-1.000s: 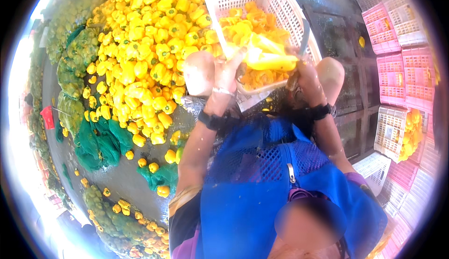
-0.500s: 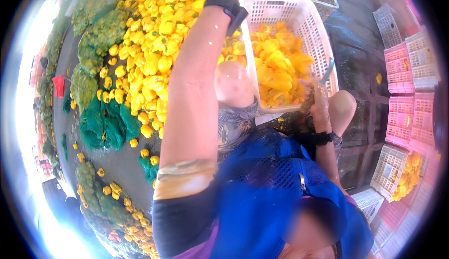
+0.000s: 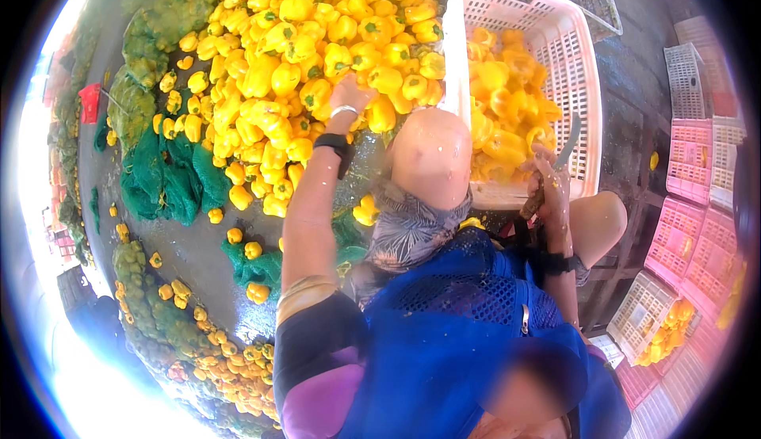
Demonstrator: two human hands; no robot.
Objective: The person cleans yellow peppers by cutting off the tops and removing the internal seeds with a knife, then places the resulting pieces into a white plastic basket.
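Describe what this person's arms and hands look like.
The left hand and right hand are ungloved. On the left side: a short black-and-purple sleeve with a tan cuff, a black wristband and a pale bracelet. The right wrist wears a black band.

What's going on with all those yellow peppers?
A person's left hand is at a big pile of whole yellow bell peppers; it's hard to tell whether it grips one. The right hand holds a knife at the near end of a white plastic crate, which has cut yellow peppers inside.
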